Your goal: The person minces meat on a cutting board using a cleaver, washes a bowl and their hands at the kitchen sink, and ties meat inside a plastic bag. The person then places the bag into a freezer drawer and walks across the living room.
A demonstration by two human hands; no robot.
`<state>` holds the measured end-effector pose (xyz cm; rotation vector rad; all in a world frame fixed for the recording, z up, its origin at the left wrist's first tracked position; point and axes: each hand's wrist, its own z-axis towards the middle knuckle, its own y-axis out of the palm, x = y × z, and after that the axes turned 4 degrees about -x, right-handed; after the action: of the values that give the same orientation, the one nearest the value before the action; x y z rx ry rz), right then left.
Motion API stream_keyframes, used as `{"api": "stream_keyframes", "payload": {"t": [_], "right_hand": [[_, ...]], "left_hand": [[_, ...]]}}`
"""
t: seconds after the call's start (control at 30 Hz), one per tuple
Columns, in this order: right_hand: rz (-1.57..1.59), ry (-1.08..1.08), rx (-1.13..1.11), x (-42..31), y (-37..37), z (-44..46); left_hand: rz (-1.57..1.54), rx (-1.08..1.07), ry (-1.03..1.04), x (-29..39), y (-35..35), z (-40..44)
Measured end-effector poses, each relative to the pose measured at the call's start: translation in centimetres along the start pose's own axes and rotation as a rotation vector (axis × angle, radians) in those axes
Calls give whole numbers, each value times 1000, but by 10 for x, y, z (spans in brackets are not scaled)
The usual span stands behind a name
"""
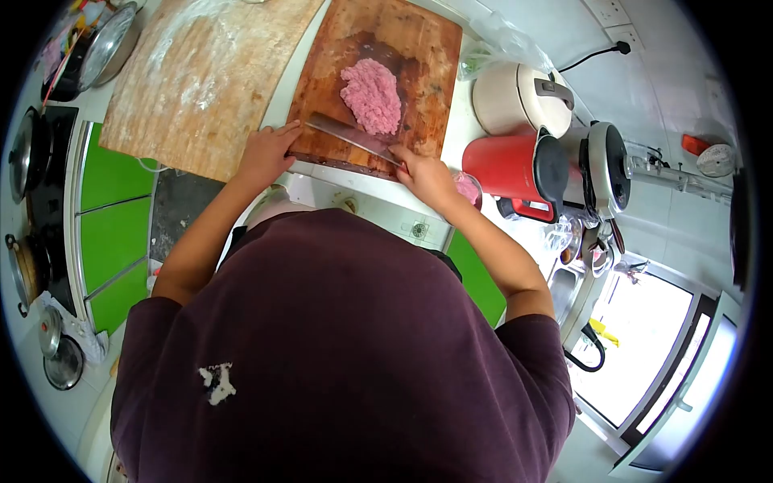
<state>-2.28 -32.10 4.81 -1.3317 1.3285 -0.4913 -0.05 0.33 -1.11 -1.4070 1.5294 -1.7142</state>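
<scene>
Pink minced meat (371, 97) lies in a flattened mound on the dark-stained cutting board (419, 60).

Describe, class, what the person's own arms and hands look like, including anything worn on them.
The left hand and right hand are ungloved. The wrists and forearms are bare, with no watch or bracelet visible. Plain, dark purple short sleeves cover the upper arms.

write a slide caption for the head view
Right hand holding a knife near pink minced meat on a wooden board, left hand at the board's left edge
</scene>
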Motion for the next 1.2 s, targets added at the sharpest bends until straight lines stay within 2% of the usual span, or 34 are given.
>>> {"api": "stream_keyframes", "payload": {"t": [0.07, 0.23, 0.37, 0.5, 0.53, 0.63, 0.73, 0.77, 0.87, 0.97, 1.0, 1.1, 1.13, 1.2], "right_hand": [[-71, -13, -32, 7, 13, -3], [-249, -73, 95, 20, 38, 19], [-305, -54, 146, 23, 24, 49], [-71, 36, 178, 13, -4, 59], [80, 50, 240, 7, -10, 62], [252, 140, 322, 12, -6, 81], [441, 195, 208, 24, -11, 104], [479, 203, 259, 25, -10, 103], [636, 199, 353, -18, -43, 85], [393, 238, 235, 42, 23, 114], [617, 497, -32, 22, -1, 110], [584, 171, 353, 3, -8, 104], [608, 181, 377, -7, -12, 98], [431, 203, 327, -4, -2, 101]], "left_hand": [[9, -12, -3, 0, 0, -2], [33, -15, 9, -2, 2, 0], [9, -23, 13, -2, 1, 1], [14, -15, 13, -2, 0, 0], [15, -17, 11, -2, 0, 0], [-2, -4, 14, -2, 2, -1], [-12, -18, 6, -1, -2, -1], [-9, -25, 8, -2, -2, -1], [-12, -32, 2, -3, -2, 1], [-19, -28, 2, 0, -1, -2], [-17, -24, 8, -1, 0, -2], [-25, -5, 7, -3, 1, -2], [-30, 2, 8, -3, 1, -1], [-33, 8, 0, -3, 1, 0]]}}
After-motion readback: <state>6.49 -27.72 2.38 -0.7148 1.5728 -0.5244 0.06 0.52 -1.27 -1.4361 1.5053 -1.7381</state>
